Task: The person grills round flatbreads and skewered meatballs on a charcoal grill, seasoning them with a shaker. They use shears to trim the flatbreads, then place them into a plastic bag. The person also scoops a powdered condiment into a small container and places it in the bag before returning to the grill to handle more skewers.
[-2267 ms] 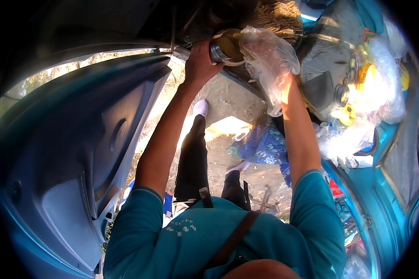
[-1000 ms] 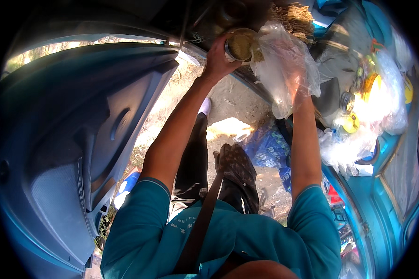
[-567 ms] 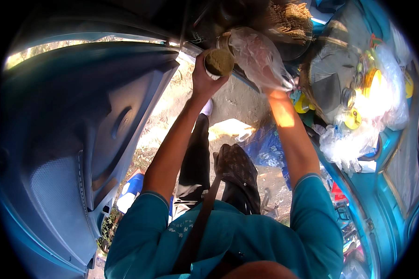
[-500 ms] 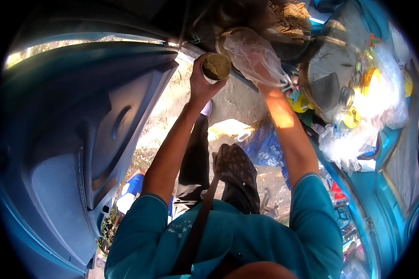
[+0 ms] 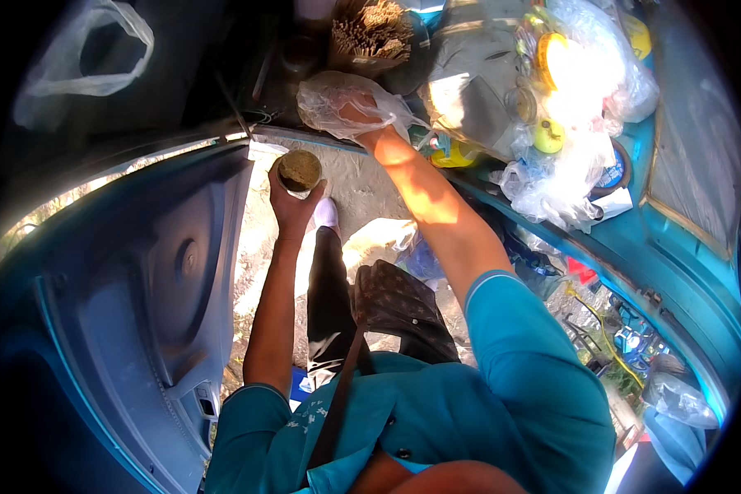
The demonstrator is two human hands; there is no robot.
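My left hand is wrapped round an open, round tub, which is nearly full of brownish-green powder. It holds the tub roughly upright above the ground, beside the vehicle door. Farther off and to the right, a crumpled clear plastic bag surrounds my right hand. Through the film my right fingers look bunched together on the bag; their tips are blurred, and whether anything else is in them I cannot make out.
Brown thin sticks stand bundled beyond the bag. On the right, plastic bags, a yellow lid and a tape roll crowd a blue ledge. The dark vehicle door hangs at the left. A brown shoulder bag hangs before me.
The view has shifted right, so the sticks and ledge sit farther left in it. My left hand, still round the tub, appears lower and more to the left. The plastic still surrounds my right hand.
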